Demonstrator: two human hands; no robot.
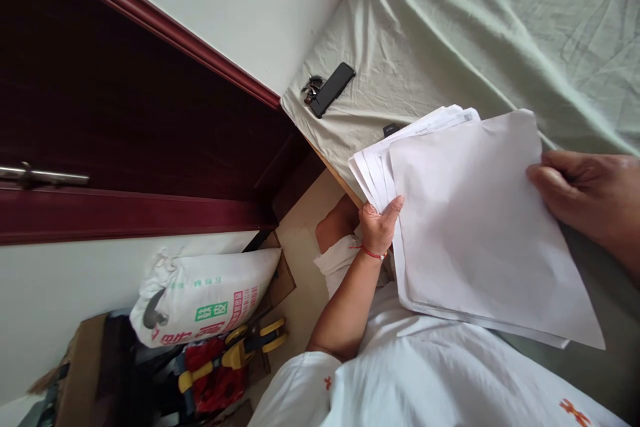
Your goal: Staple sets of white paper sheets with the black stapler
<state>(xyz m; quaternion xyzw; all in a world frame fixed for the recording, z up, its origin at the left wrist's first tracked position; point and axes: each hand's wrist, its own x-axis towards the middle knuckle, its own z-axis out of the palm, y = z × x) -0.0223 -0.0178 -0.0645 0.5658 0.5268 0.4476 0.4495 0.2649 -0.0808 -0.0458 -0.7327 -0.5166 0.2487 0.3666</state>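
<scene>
A stack of white paper sheets [470, 220] is held in front of my body above the bed. My left hand [379, 230], with a red string bracelet at the wrist, grips the stack's left edge, its thumb on top. Several sheets fan out beyond that hand and show faint print. The large top sheet looks blank, and its right edge is pinched between the thumb and fingers of my right hand [575, 187]. Under the stack's far edge a small black object [391, 129] shows in part; I cannot tell what it is.
On the bed's pale green sheet [440, 33] lie a black phone [333, 90] and a bunch of keys [312, 88]. A dark red door [125, 100] stands at left. Below it are a white printed sack [210, 293] and a yellow wheeled item [240, 353] on the floor.
</scene>
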